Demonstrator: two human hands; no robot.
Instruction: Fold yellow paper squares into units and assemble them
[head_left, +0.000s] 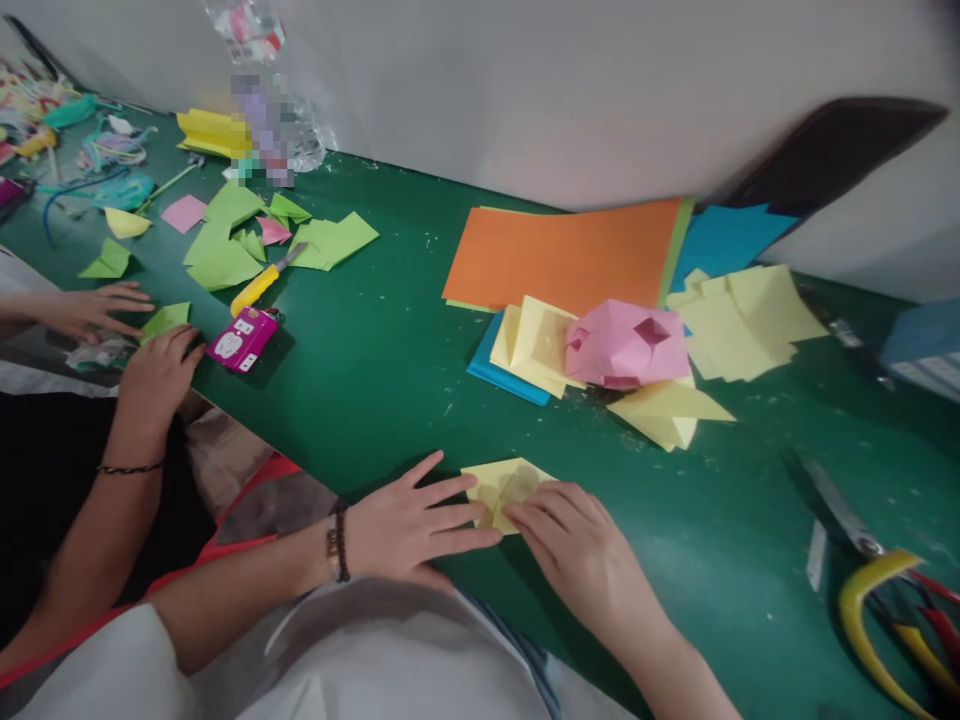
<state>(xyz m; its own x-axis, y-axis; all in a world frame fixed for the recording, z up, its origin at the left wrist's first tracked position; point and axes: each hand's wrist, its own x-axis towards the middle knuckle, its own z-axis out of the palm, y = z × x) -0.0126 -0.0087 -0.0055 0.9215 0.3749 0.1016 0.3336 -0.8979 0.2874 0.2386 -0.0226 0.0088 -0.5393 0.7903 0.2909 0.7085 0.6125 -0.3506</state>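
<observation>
Several pipe cleaners [112,150] tangle at the far left of the green tabletop [390,400], beyond green paper offcuts [225,240], a yellow utility knife [259,280] and a pink packet [244,338]. A co-worker's hands [157,375] rest at the near left. Behind the offcuts stands a clear plastic bottle [307,140], partly pixelated, its contents impossible to tell. At the near middle, the person's left hand [416,525] lies open, fingers spread against a folded yellow paper [504,495] on the tabletop. The right hand [577,555] curves over that paper, its thumb hidden, so I cannot tell whether it is closed. Farther back, folded yellow pieces [532,345] and a folded pink paper form [626,345] sit done, while an orange sheet [562,255] and loose yellow squares [750,320] lie unfolded. Yellow-handled scissors [862,570] lie at the near right.
</observation>
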